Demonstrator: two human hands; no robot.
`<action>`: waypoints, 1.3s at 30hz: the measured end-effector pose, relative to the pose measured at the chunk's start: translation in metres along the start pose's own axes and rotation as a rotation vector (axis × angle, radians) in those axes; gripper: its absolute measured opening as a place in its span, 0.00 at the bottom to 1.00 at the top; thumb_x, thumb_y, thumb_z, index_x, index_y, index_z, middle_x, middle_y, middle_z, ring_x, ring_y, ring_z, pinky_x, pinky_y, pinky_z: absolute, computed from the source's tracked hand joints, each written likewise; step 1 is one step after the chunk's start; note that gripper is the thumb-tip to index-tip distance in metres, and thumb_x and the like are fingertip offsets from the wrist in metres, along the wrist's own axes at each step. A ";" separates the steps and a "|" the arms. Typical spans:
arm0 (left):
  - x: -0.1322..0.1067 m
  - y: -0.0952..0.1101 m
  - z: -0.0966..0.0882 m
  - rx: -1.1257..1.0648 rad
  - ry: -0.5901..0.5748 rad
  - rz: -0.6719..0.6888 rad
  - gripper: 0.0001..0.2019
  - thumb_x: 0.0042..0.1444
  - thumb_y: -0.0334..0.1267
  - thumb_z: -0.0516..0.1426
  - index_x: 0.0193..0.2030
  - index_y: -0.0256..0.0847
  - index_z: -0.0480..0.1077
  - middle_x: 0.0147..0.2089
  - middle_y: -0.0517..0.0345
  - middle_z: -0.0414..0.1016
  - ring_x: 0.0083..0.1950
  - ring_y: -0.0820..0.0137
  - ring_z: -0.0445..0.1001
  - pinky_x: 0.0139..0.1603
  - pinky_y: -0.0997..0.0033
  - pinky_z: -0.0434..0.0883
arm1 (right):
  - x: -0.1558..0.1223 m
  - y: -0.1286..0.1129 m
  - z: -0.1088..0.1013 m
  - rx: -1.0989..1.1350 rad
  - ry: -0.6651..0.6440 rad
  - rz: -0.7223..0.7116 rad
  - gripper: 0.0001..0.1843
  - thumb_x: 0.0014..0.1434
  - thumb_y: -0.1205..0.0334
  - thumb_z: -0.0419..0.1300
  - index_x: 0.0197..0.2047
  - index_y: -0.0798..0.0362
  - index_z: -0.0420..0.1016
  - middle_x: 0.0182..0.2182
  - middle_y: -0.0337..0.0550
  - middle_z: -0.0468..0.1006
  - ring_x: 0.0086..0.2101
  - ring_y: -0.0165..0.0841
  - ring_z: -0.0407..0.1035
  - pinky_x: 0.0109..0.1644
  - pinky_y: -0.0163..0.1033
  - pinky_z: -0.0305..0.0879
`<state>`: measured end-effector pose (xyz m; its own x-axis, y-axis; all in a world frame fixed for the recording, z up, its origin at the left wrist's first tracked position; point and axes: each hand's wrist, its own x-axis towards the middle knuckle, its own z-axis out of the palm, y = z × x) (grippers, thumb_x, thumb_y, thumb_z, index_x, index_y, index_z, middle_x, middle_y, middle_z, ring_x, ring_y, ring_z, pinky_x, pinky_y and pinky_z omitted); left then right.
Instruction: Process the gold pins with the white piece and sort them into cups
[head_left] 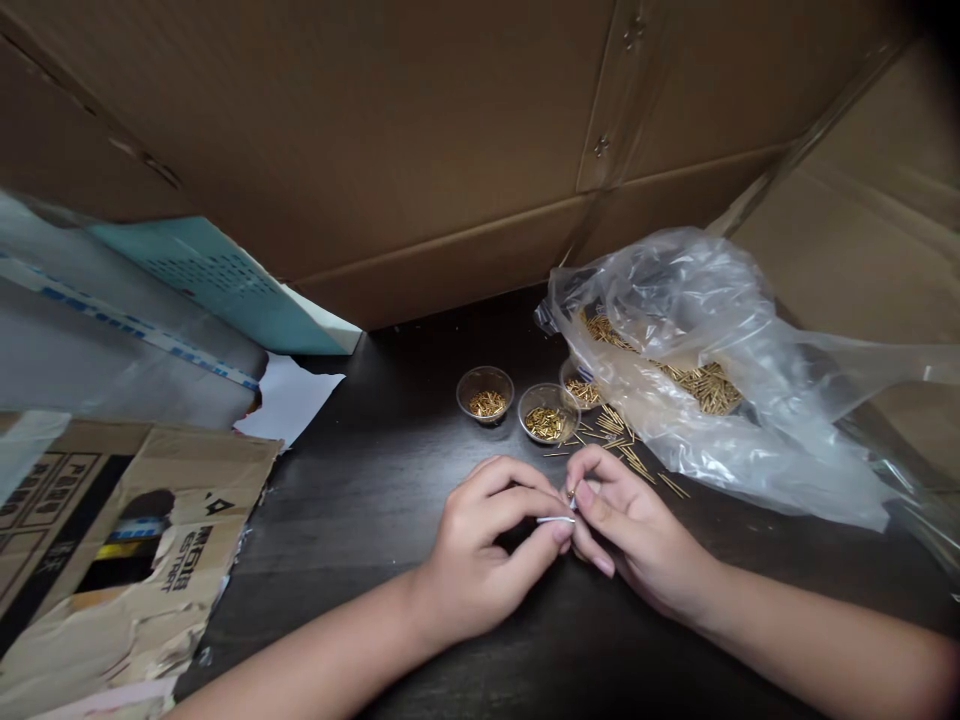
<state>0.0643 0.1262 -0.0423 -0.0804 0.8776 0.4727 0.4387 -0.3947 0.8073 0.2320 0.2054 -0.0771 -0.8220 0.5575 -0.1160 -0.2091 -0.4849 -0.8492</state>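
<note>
Both hands are working close together above the dark desk [367,460], in front of the cups. The left hand [491,545] is grasping a thin silvery rod [553,519] between thumb and fingers; the rod is lying roughly level across the fingertips. The right hand [637,520] is pinching a small brass-coloured piece [571,495] between thumb and index finger, just beside the rod. The fingers are partly covering both items, so contact between rod and piece cannot be confirmed.

Beyond the hands, three clear cups are standing on the desk. The left cup [487,376] and the middle cup [550,394] are standing near each other, each containing short brass-coloured pieces. The right cup [568,373] is standing behind the middle cup, is also containing such pieces, and is being partly hidden by the plastic bag [757,440]. The bag is lying to the right and is enclosing a quantity of brass-coloured pins [709,388]. Loose pins [636,462] are lying on the desk between the bag and the right hand.

At the left, a printed cardboard sheet [232,460] with a torn opening is lying beside the desk's bare area. A large cardboard panel [390,140] is standing behind the desk.
</note>
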 end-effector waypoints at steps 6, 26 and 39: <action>0.001 -0.001 -0.001 -0.062 -0.020 -0.080 0.02 0.59 0.27 0.62 0.37 0.34 0.77 0.37 0.51 0.77 0.37 0.71 0.77 0.39 0.73 0.76 | 0.008 -0.003 -0.001 0.031 0.116 -0.017 0.10 0.66 0.54 0.65 0.39 0.50 0.70 0.35 0.34 0.69 0.24 0.20 0.59 0.28 0.30 0.55; -0.003 0.000 0.009 0.014 0.062 -0.058 0.05 0.59 0.27 0.63 0.40 0.37 0.82 0.45 0.47 0.79 0.45 0.67 0.81 0.47 0.69 0.80 | -0.001 -0.006 0.010 -0.203 0.359 -0.086 0.14 0.68 0.47 0.61 0.43 0.49 0.65 0.20 0.33 0.74 0.22 0.28 0.68 0.27 0.32 0.64; -0.002 0.009 0.009 -0.038 0.098 -0.073 0.07 0.59 0.27 0.64 0.42 0.38 0.82 0.46 0.50 0.85 0.46 0.65 0.85 0.49 0.70 0.79 | 0.000 -0.003 0.015 -0.617 0.484 -0.422 0.06 0.68 0.56 0.61 0.40 0.49 0.71 0.27 0.38 0.79 0.26 0.32 0.75 0.29 0.35 0.73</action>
<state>0.0769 0.1236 -0.0391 -0.1989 0.8740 0.4433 0.3946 -0.3426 0.8526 0.2246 0.1970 -0.0674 -0.3983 0.8988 0.1829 -0.0066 0.1966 -0.9805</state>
